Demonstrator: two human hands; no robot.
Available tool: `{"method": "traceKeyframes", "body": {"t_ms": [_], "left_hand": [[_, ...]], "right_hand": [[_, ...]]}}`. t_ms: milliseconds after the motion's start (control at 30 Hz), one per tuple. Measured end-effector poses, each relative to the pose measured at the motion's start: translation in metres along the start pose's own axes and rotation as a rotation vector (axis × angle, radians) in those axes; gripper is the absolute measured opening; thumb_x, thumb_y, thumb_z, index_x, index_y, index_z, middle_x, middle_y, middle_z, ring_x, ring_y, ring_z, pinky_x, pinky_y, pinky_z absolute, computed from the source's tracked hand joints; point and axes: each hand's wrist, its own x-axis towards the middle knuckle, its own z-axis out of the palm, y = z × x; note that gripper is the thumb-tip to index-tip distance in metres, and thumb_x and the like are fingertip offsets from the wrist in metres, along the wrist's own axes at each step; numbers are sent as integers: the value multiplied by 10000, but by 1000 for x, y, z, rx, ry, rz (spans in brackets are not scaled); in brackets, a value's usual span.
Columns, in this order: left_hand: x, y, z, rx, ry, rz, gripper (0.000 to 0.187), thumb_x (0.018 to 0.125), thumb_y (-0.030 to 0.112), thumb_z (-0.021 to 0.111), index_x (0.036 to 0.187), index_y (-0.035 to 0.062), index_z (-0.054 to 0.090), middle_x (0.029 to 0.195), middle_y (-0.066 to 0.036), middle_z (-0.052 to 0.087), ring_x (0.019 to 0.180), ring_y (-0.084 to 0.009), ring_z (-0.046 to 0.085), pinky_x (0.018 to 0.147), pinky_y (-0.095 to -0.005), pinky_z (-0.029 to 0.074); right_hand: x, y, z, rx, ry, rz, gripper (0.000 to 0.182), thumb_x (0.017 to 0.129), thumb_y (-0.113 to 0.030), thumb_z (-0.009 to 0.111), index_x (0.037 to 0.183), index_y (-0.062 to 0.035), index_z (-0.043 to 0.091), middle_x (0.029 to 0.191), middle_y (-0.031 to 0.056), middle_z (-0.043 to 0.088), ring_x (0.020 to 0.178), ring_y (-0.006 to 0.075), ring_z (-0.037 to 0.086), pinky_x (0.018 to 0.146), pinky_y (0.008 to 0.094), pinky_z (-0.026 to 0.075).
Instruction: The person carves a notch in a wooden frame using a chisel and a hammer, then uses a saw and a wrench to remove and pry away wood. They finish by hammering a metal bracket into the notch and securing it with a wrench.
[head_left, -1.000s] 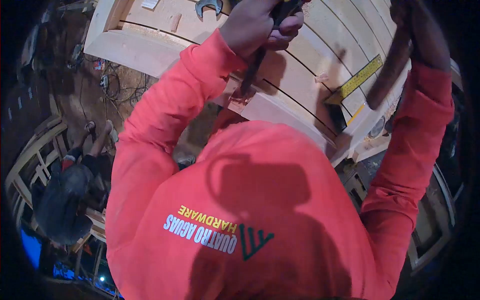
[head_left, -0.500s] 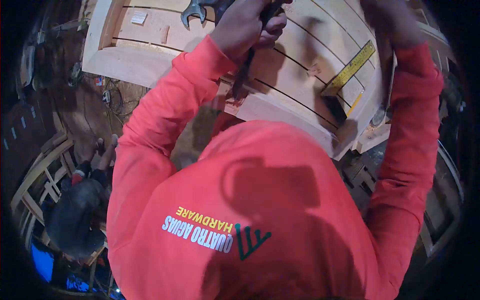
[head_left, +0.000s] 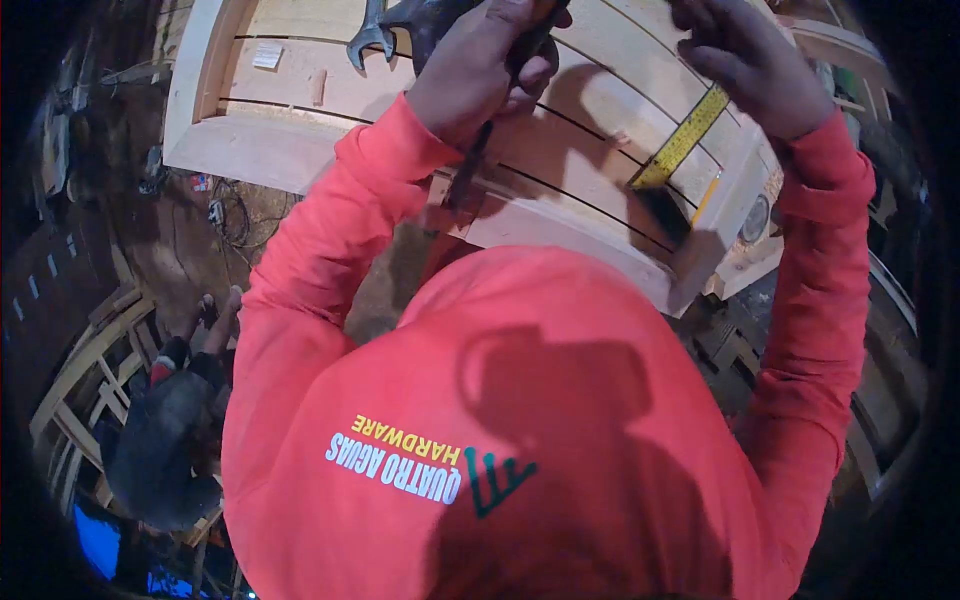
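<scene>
My left hand [head_left: 492,72] is wrapped round a dark tool [head_left: 430,22] at the top edge; its kind I cannot make out. A grey open-ended wrench [head_left: 372,38] sits just left of the tool's body. From under this hand a dark strip [head_left: 470,165] runs down to the wooden frame's near edge. Above the panel's right part, my right hand [head_left: 755,65] has its fingers bent and apart, with nothing visible between them. Its fingertips are near the top edge. Below it, a yellow ruled strip [head_left: 683,138] lies aslant on the slatted wooden panel [head_left: 590,165].
A pale wooden frame [head_left: 255,150] borders the panel. Several cables [head_left: 230,215] lie on the floor at left. Another person [head_left: 165,440] is bent low among wooden frames [head_left: 85,385] at lower left. A small white label [head_left: 267,54] is on the slats.
My right hand has come down and left, nearer the yellow strip, and is less blurred. The left hand keeps its hold on the dark tool. The view has shifted slightly.
</scene>
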Motion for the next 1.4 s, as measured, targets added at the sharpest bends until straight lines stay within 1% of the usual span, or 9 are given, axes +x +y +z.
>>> {"method": "traceKeyframes", "body": {"t_ms": [133,267,500,633,733,867,1000,1167,1400], "left_hand": [[-6,6,4,-49,25,6,614,1054,676,342,1162,111,554,635,32,460,469,-76,391,438,-226,297],[-11,10,8,31,43,42,624,1057,675,328,1142,102,558,609,33,449,444,-79,375,420,-238,291],[-20,7,11,253,101,204,616,1076,631,325,1137,71,571,575,34,447,418,-97,388,415,-252,289],[-21,3,12,143,81,225,543,1079,594,381,1128,91,581,576,45,438,404,-92,378,399,-247,265],[-17,-9,12,-5,21,226,477,1080,565,429,1111,117,588,577,55,425,394,-83,366,383,-242,243],[-22,-9,5,-56,-22,165,424,1067,494,519,1192,97,600,641,52,510,449,-56,409,399,-223,302],[-68,-24,1,1119,185,662,330,1062,362,552,1174,51,556,880,-51,607,657,-133,557,587,-275,454],[-161,35,30,896,575,275,403,841,128,808,1168,4,607,923,-146,668,827,-328,637,805,-401,525],[-124,0,-11,1548,71,245,542,698,98,829,1209,104,647,1031,-164,691,948,-415,653,834,-436,546]], "right_hand": [[10,-24,-12,310,363,243,192,832,-68,671,896,-51,491,820,55,536,797,210,539,734,352,470],[6,25,23,-362,174,-235,164,839,-63,664,931,-49,529,843,107,573,813,230,553,755,362,471],[-11,-26,-2,519,272,257,195,832,-108,682,931,-40,529,771,86,565,660,219,586,601,344,486],[-12,-14,14,-439,269,-276,230,824,-72,630,1043,-25,580,807,141,606,860,312,662,764,414,532],[-19,-10,6,71,154,-100,396,801,-46,624,1194,-9,590,918,210,653,948,375,677,813,454,534],[-8,32,37,592,94,106,135,948,-143,619,1006,-32,569,775,3,509,696,108,487,644,288,413],[-47,24,52,49,48,-346,204,857,-112,630,965,-13,488,774,238,557,745,446,566,694,504,457],[-94,54,119,452,197,89,300,848,-218,685,1030,0,588,832,148,603,771,282,603,730,417,489],[-135,60,145,554,325,306,332,865,-236,662,1058,29,608,887,125,633,797,213,589,747,374,493]]}}
